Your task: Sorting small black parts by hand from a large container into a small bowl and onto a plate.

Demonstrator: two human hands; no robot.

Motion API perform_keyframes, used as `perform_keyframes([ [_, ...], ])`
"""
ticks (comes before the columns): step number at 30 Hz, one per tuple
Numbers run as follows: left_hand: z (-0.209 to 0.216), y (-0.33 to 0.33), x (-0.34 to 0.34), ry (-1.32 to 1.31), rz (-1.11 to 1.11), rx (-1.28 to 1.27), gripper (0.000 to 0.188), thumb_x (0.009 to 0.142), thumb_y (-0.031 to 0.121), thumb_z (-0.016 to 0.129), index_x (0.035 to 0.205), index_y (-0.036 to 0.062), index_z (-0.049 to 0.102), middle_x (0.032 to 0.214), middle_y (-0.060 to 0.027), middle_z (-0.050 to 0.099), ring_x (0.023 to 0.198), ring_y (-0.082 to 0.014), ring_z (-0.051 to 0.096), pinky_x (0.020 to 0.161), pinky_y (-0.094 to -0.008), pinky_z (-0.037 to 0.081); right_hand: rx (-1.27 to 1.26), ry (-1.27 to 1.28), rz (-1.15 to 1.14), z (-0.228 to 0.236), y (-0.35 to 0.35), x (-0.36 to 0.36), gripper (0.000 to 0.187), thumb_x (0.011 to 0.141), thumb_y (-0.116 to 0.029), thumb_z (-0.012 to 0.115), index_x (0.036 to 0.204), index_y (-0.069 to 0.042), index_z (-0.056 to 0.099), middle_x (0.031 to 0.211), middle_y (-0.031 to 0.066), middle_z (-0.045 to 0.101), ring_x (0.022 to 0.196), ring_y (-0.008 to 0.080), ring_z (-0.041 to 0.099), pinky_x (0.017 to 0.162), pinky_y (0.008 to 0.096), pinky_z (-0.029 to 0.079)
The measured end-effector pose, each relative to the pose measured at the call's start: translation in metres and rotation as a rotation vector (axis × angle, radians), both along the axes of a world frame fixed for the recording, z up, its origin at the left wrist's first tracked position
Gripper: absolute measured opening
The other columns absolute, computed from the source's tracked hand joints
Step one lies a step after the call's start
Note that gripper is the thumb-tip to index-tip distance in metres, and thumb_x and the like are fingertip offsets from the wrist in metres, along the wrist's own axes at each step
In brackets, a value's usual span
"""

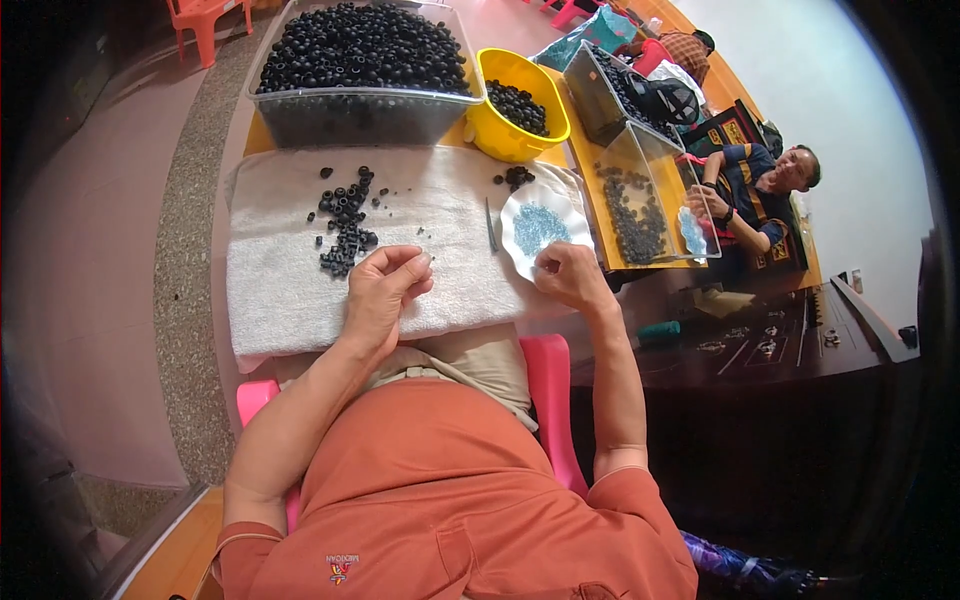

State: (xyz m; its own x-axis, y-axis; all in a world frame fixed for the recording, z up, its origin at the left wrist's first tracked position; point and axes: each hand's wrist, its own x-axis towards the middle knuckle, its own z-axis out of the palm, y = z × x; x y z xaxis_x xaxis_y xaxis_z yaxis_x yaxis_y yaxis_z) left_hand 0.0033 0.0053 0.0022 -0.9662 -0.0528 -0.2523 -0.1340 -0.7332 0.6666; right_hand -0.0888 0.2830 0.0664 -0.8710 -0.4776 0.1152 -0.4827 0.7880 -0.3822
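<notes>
My left hand [385, 292] is raised over the white towel [270, 290], its thumb and fingertips pinched together. Whatever they hold is too small to name. Just beyond it lies a loose pile of small black ring-like pieces [345, 222], with a few scattered singly. My right hand [572, 276] is at the near edge of a white scalloped plate [508, 205], fingers curled and closed; their tips are partly hidden. Tiny pale-blue grains [538, 226] cover the plate's middle. Left of the plate lies a thin dark tool like tweezers [490, 224].
A big clear bin [360, 120] of black pieces and a yellow basin [505, 140] stand behind the towel. A few black pieces [516, 177] sit near the plate. Clear boxes [640, 215] are on the right-hand table, where another person [750, 190] sits.
</notes>
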Motion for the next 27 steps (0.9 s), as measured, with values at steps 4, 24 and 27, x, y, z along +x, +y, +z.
perform_keyframes([
  [4, 0.0, -0.001, 0.001, -0.008, 0.006, 0.004, 0.014, 0.089, 0.008, 0.07, 0.1, 0.0045, 0.063, 0.088, -0.0031, 0.066, 0.08, -0.011, 0.064, 0.074, -0.0258, 0.056, -0.098, -0.108, -0.033, -0.004, 0.003, 0.0, 0.012, 0.072, -0.008, 0.067, 0.08, 0.001, 0.069, 0.068, 0.0126, 0.065, 0.062, 0.0177, 0.063, 0.061, 0.0299, 0.05],
  [24, 0.002, -0.002, 0.002, -0.021, -0.004, -0.002, 0.015, 0.088, 0.008, 0.07, 0.1, 0.0054, 0.063, 0.088, -0.0028, 0.065, 0.08, -0.0112, 0.064, 0.074, -0.0259, 0.056, -0.29, 0.299, 0.075, 0.003, -0.037, 0.006, 0.015, 0.067, 0.004, 0.066, 0.078, -0.003, 0.058, 0.074, 0.0103, 0.065, 0.07, 0.0216, 0.068, 0.067, 0.03, 0.053],
  [27, 0.005, -0.002, 0.002, -0.031, -0.012, -0.008, 0.015, 0.087, 0.008, 0.07, 0.1, 0.005, 0.063, 0.088, -0.0025, 0.065, 0.08, -0.011, 0.064, 0.074, -0.0253, 0.056, -0.362, 0.337, 0.175, 0.004, -0.062, 0.013, 0.018, 0.066, 0.005, 0.066, 0.074, -0.005, 0.054, 0.077, 0.0102, 0.066, 0.073, 0.0242, 0.067, 0.068, 0.0307, 0.053],
])
